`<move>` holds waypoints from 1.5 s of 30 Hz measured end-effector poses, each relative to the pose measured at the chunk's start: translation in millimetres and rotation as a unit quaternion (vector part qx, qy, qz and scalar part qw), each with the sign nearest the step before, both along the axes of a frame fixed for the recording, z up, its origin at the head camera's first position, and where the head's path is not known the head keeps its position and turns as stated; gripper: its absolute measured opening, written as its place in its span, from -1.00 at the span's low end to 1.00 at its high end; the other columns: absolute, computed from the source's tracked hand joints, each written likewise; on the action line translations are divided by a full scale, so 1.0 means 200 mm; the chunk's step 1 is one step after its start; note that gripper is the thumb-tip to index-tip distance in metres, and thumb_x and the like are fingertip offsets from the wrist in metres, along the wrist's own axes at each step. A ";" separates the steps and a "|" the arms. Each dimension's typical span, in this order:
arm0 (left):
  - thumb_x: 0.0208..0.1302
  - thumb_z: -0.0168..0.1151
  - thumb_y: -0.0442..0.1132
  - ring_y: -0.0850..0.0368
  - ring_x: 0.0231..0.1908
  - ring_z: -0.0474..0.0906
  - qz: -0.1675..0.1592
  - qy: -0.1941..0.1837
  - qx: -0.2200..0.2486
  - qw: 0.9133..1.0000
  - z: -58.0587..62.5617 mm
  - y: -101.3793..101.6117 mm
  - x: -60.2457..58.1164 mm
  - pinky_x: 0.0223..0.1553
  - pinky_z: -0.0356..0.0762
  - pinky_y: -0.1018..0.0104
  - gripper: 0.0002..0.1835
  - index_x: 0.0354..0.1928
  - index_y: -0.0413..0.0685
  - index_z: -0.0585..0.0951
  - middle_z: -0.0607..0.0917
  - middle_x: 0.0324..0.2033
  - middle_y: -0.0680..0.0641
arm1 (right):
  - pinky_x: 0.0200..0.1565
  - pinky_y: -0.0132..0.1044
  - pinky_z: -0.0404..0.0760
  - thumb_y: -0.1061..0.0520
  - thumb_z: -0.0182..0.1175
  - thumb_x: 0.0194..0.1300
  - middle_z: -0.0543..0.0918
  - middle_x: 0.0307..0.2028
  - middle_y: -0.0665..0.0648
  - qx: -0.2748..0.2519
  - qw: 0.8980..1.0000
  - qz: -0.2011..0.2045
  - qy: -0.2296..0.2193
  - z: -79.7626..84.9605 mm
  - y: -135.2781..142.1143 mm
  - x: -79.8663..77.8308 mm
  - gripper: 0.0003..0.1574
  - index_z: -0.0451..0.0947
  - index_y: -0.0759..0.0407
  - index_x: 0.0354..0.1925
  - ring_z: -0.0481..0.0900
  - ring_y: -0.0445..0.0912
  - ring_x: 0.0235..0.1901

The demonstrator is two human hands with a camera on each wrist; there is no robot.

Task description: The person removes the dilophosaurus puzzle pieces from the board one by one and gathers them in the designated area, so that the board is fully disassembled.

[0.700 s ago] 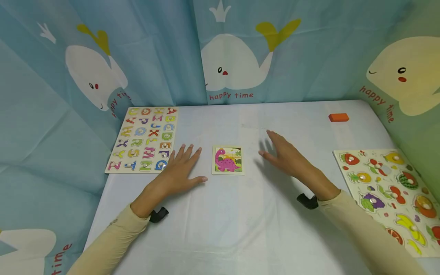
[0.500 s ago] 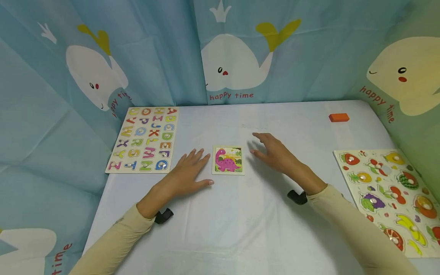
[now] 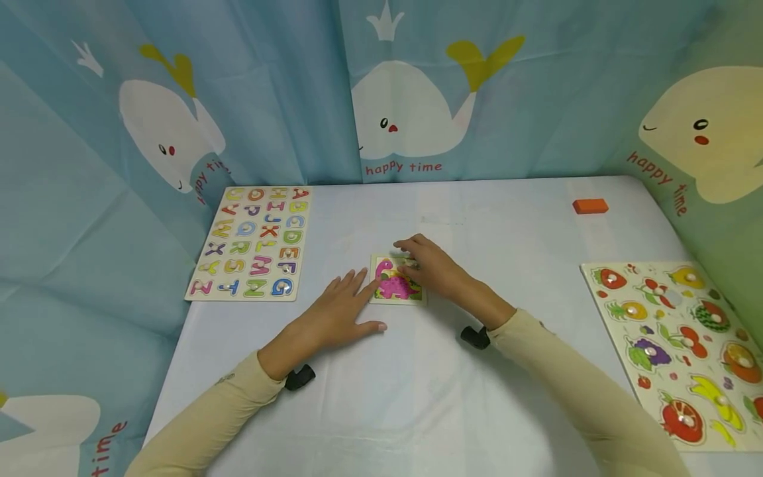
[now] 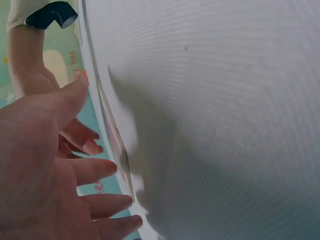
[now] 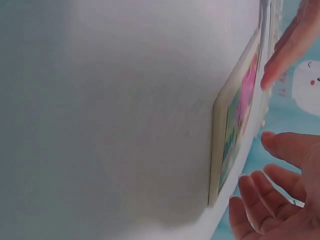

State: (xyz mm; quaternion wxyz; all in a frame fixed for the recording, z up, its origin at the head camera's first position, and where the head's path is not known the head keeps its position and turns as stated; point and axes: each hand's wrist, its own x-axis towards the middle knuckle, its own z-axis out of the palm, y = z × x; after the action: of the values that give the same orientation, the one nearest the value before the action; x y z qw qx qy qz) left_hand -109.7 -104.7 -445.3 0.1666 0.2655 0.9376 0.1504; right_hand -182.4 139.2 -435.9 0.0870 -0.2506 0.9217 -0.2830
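Note:
A small square jigsaw puzzle (image 3: 396, 289) with a pink dinosaur in a pale frame lies flat on the white table, partly covered by both hands in the head view. My left hand (image 3: 336, 313) spreads over its lower left side, index fingertip overlapping the picture. From the right, my right hand (image 3: 437, 267) reaches over the upper right part, with bent fingers and the thumb apart. In the right wrist view, space shows between the right hand (image 5: 280, 200) and the puzzle's framed edge (image 5: 216, 150). Neither hand holds anything.
An alphabet peg board (image 3: 247, 245) lies at the back left. On the right is a fruit peg board (image 3: 650, 318), with an orange block (image 3: 590, 206) behind it. A whale-print curtain (image 3: 268, 99) hangs along the back and sides.
Both hands have moved inward toward the dinosaur puzzle. The right hand has travelled left until it overlaps the puzzle, and the left has shifted right to its edge. The puzzle has stayed put.

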 end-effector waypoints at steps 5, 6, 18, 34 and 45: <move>0.44 0.15 0.41 -0.26 0.66 -0.06 0.005 -0.004 -0.011 1.000 -0.01 0.00 0.00 0.62 -0.03 -0.17 -0.01 0.69 0.05 0.13 0.05 0.68 -0.20 | 0.23 0.03 0.64 0.24 0.35 0.44 0.58 0.23 0.31 -0.016 1.000 0.026 0.007 -0.01 -0.06 -0.01 -0.38 0.48 0.32 0.40 0.64 0.13 0.09; 0.44 0.15 0.41 -0.26 0.66 -0.06 0.006 -0.004 -0.010 1.000 -0.01 0.00 0.00 0.62 -0.03 -0.17 -0.02 0.69 0.05 0.14 0.05 0.68 -0.20 | 0.24 0.03 0.64 0.25 0.34 0.44 0.59 0.23 0.31 -0.017 0.999 0.028 0.005 -0.01 -0.07 -0.01 -0.38 0.48 0.32 0.40 0.64 0.13 0.10; 0.45 0.16 0.39 -0.29 0.64 0.00 0.004 0.002 -0.002 1.000 0.00 0.00 0.00 0.61 0.02 -0.17 -0.05 0.66 -0.03 0.23 0.11 0.66 -0.24 | 0.37 0.00 0.53 0.21 0.29 0.50 0.67 0.24 0.25 0.023 0.999 0.023 -0.014 -0.04 -0.14 -0.01 -0.41 0.49 0.30 0.41 0.61 0.10 0.26; 0.42 0.17 0.42 -0.26 0.65 -0.02 -0.003 0.002 -0.012 1.000 0.01 0.00 -0.01 0.62 -0.04 -0.15 0.00 0.67 -0.02 0.19 0.10 0.66 -0.23 | 0.25 -0.04 0.64 0.28 0.35 0.44 0.75 0.13 0.31 0.051 0.994 0.041 0.092 -0.04 -0.17 0.05 -0.46 0.57 0.40 0.32 0.70 0.17 0.16; 0.43 0.19 0.39 -0.27 0.64 0.00 -0.004 0.004 -0.012 1.000 0.01 0.00 0.00 0.62 -0.06 -0.20 -0.02 0.67 -0.02 0.20 0.11 0.66 -0.24 | 0.16 -0.09 0.69 0.30 0.37 0.41 0.69 0.13 0.32 0.092 0.986 0.048 0.129 -0.04 -0.19 0.04 -0.46 0.54 0.38 0.31 0.68 0.15 0.08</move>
State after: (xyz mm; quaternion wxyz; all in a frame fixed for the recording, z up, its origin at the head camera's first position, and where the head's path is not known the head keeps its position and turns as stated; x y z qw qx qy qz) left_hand -110.3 -103.8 -443.6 0.1663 0.2676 0.9391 0.1371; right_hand -174.4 100.2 -444.6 0.0033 -0.3201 0.9341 -0.1581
